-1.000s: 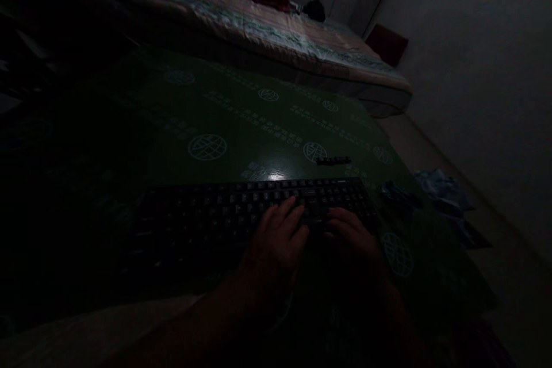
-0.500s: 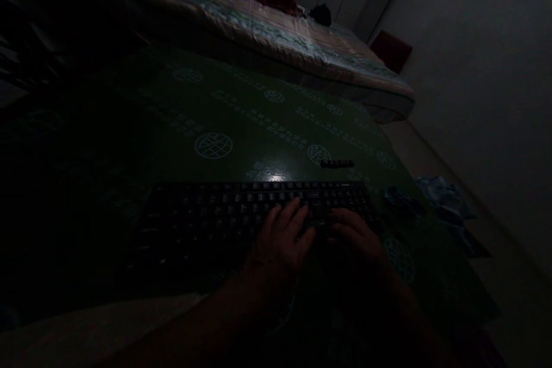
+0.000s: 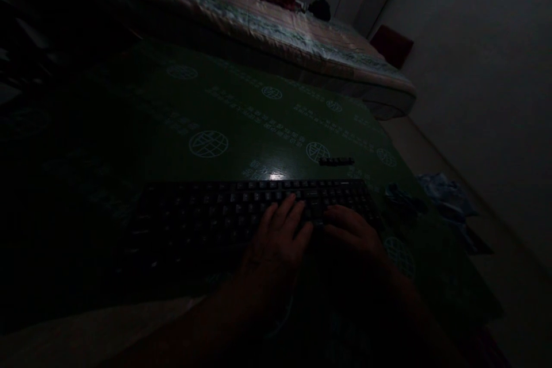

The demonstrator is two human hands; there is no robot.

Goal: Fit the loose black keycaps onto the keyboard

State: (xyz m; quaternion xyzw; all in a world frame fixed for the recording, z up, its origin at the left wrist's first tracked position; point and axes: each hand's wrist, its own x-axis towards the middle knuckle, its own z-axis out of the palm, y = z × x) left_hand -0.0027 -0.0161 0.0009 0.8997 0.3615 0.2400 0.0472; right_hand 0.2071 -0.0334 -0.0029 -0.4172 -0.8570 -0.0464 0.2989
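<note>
A black keyboard (image 3: 207,213) lies on the green tabletop in front of me. My left hand (image 3: 280,236) rests over its middle-right part, fingers spread on the keys and thumb apart. Just right of it, my right hand (image 3: 351,230) reaches its fingertips to the keys on the right section; these fingers are stretched leftward with a gap between them. I see nothing held in either hand, though deep shadow hides the underside of the right one. Beyond the keyboard sits a short dark strip (image 3: 336,161) that looks like a row of small keycaps.
The green table (image 3: 250,126) carries printed globe marks and lettering. A dark crumpled cloth (image 3: 405,200) lies near its right edge, with pale-blue fabric (image 3: 448,192) beyond. Behind stands a bed (image 3: 276,34) with patterned bedding. A wall (image 3: 483,69) rises at right. The room is very dim.
My right hand has shifted slightly left, nearer the left thumb. The left hand keeps about the same place on the keys. The view has tilted a little.
</note>
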